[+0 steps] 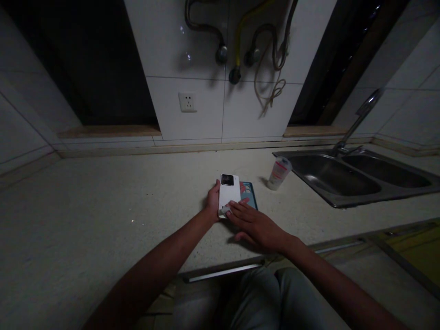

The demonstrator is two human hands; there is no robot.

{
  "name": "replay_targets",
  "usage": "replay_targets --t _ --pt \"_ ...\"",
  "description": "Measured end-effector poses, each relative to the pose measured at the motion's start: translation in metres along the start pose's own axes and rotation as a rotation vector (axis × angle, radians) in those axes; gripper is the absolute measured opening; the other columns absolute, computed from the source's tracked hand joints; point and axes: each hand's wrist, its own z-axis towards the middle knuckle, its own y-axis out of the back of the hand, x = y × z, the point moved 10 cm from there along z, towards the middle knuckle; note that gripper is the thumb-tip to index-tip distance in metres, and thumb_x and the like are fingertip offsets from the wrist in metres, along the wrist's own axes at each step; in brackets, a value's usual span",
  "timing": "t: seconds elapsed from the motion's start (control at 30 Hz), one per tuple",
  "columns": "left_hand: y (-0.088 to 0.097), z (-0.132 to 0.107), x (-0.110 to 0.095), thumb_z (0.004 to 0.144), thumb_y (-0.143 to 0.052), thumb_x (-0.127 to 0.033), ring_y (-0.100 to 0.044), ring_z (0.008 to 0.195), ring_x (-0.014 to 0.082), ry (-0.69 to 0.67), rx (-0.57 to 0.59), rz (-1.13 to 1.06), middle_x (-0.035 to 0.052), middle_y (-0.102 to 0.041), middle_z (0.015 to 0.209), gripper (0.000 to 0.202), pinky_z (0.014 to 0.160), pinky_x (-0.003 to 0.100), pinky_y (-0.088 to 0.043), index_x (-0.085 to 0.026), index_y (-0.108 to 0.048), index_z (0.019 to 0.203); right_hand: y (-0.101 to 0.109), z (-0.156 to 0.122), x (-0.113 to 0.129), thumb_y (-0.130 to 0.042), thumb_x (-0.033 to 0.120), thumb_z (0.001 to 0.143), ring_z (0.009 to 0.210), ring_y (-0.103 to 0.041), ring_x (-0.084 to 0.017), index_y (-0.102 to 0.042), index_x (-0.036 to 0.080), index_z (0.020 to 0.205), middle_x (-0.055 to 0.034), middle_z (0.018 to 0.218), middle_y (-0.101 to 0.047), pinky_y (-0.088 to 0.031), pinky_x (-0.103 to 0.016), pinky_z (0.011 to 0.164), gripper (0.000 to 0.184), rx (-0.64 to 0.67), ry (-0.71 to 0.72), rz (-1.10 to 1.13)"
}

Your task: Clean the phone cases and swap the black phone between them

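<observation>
A white phone (227,195) is held back side up, its dark square camera block at the far end. My left hand (213,200) is closed around it, with the thumb along the left edge and fingertips showing past the right edge. My right hand (254,225) lies across the phone's near end, its fingers together and pressing a small crumpled white wipe (225,210) to the back. Most of that wipe is under the fingers. Just right of the phone, a teal phone case (251,196) with camera cut-outs lies on the counter, partly covered by the phone and fingers.
A clear plastic cup (279,174) with red print stands on the pale counter (103,206), right of the case. Farther right is a double steel sink (335,199) with a faucet (357,121). Hoses, valves and a wall socket (187,102) are on the tiled wall.
</observation>
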Motion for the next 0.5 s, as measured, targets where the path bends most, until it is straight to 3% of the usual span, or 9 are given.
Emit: replay_targets --t 0.13,0.27,0.37,0.5 --pt "-0.005 0.001 0.007 0.097 -0.031 -0.055 -0.071 0.098 0.0312 0.079 0.06 0.037 0.0231 -0.072 0.109 0.069 0.089 0.043 -0.052 -0.002 -0.056 0.132 0.01 -0.013 -0.027 -0.056 0.042 0.097 0.147 -0.032 -0.029 -0.028 0.023 0.157 -0.0142 0.154 -0.043 -0.034 -0.055 0.118 0.068 -0.05 -0.105 -0.036" --pt "0.003 0.003 0.01 0.096 -0.037 -0.054 -0.072 0.082 0.0296 0.118 0.03 0.138 0.0202 -0.074 0.095 0.063 0.077 0.039 -0.055 -0.003 -0.065 0.118 0.009 -0.014 -0.063 -0.051 0.043 0.098 0.148 -0.031 -0.033 -0.022 0.022 0.158 -0.015 0.158 -0.036 -0.034 -0.059 0.118 0.07 -0.082 -0.24 -0.046" --pt "0.006 0.004 0.009 0.095 -0.042 -0.052 -0.071 0.069 0.0262 0.116 0.018 0.182 0.0164 -0.075 0.087 0.054 0.068 0.037 -0.054 -0.008 -0.069 0.11 0.006 -0.005 -0.086 -0.046 0.044 0.1 0.149 -0.025 -0.034 -0.017 0.019 0.16 -0.0165 0.161 -0.027 -0.033 -0.06 0.118 0.071 -0.117 -0.335 -0.038" --pt "0.007 0.003 0.01 0.094 -0.043 -0.052 -0.067 0.055 0.0238 0.137 0.008 0.226 0.0119 -0.073 0.075 0.049 0.055 0.034 -0.052 -0.013 -0.071 0.1 0.003 0.021 -0.096 -0.044 0.046 0.1 0.152 -0.015 -0.033 -0.011 0.02 0.16 -0.015 0.163 -0.02 -0.027 -0.062 0.119 0.073 -0.147 -0.342 -0.029"
